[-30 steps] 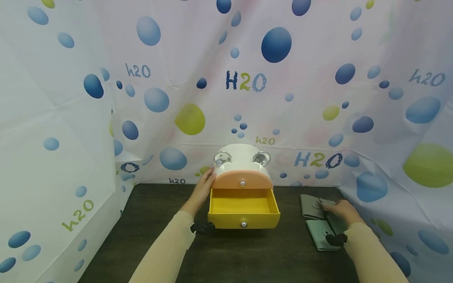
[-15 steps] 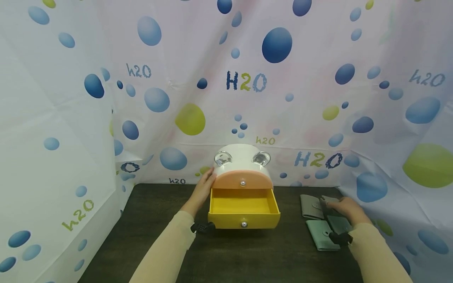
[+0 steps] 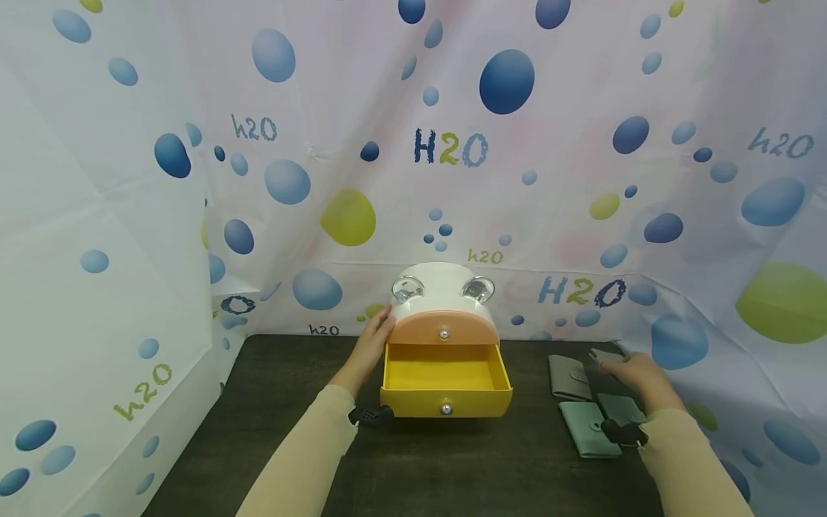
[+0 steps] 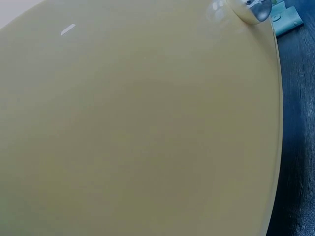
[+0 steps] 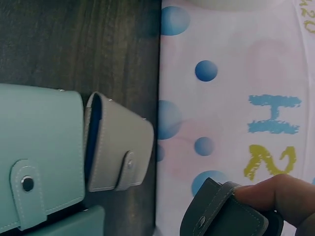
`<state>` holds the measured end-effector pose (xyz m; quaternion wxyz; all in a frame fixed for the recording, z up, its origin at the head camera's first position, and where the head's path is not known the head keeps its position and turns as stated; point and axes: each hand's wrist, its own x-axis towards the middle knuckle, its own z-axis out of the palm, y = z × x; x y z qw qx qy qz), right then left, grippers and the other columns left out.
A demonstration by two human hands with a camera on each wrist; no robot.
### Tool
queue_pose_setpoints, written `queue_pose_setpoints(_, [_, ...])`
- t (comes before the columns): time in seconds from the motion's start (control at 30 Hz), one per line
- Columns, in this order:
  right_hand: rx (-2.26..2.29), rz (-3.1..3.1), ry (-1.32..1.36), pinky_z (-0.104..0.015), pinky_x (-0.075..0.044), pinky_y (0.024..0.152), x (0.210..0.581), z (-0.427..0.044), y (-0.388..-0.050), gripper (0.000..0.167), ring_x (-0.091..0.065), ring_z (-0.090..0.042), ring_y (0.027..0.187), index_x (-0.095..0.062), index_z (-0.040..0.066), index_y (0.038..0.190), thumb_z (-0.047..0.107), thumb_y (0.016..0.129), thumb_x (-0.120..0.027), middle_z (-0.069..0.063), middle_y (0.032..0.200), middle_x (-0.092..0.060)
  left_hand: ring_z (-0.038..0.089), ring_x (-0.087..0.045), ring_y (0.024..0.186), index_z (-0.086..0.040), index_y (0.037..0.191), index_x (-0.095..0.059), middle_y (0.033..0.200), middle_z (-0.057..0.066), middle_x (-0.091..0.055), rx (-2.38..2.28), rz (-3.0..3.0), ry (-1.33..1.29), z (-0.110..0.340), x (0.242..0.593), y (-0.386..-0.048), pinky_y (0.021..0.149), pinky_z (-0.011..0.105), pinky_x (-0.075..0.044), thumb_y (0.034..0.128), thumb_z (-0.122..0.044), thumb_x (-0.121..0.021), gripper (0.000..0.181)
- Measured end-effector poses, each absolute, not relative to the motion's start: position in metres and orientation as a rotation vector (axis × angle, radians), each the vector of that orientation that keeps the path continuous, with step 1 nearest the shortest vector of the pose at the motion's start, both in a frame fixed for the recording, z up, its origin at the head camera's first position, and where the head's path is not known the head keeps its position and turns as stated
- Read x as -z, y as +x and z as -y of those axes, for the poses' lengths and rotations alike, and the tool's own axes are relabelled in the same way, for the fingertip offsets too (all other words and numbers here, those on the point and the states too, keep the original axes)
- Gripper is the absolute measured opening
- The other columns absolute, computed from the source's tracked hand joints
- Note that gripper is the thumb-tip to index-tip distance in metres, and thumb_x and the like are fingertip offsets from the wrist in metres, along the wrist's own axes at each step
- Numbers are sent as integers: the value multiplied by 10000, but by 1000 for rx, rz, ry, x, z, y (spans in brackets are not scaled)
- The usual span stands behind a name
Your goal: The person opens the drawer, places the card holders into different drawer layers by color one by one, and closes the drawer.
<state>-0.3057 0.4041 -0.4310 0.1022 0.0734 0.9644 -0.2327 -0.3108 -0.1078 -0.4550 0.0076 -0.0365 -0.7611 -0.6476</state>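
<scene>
The left hand (image 3: 368,352) lies with extended fingers against the left side of a white cabinet (image 3: 439,283). The cabinet's yellow drawer (image 3: 446,403) stands pulled out, with nothing visible inside. Off to the right, the right hand (image 3: 645,380) pinches a grey wallet (image 3: 606,356), dark in the right wrist view (image 5: 236,219), between thumb and fingers. Beside it on the table lie a grey-beige wallet (image 3: 568,378), a light green wallet (image 3: 586,431) and a darker green wallet (image 3: 620,408).
The dark table (image 3: 452,474) meets a patterned cloth (image 3: 555,215) behind and at the sides. Above the yellow drawer is an orange drawer (image 3: 413,330), pushed in. In the left wrist view a smooth pale surface (image 4: 147,123) fills most of the picture.
The right hand has lifted the grey wallet off the group and moved it slightly right, uncovering more of the darker green wallet. The left hand and cabinet have stayed put.
</scene>
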Motion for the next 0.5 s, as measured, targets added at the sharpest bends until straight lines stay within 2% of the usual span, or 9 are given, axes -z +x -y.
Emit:
queue_pose_setpoints(0.33, [682,-2849,203,-658,-446,935,411,-399,-300,895,-441,-636,1151,-328,-293,1338,476,942,-559,-492,1333,-374,329,-216,1498,-184,1598,-272,1643,79,-243,2024,2386,-123,108,456,-311,1188,579,-197,1037,-539,-446,686])
queue_pose_setpoints(0.5, [695,-2893,185,-660,-446,932,403,-394,-299,891,-464,-617,1133,-308,-286,1359,459,937,-555,-492,1332,-379,339,-203,1501,-168,1598,-267,1646,90,-230,2022,2384,-133,109,456,-311,1187,586,-193,1041,-532,-442,688])
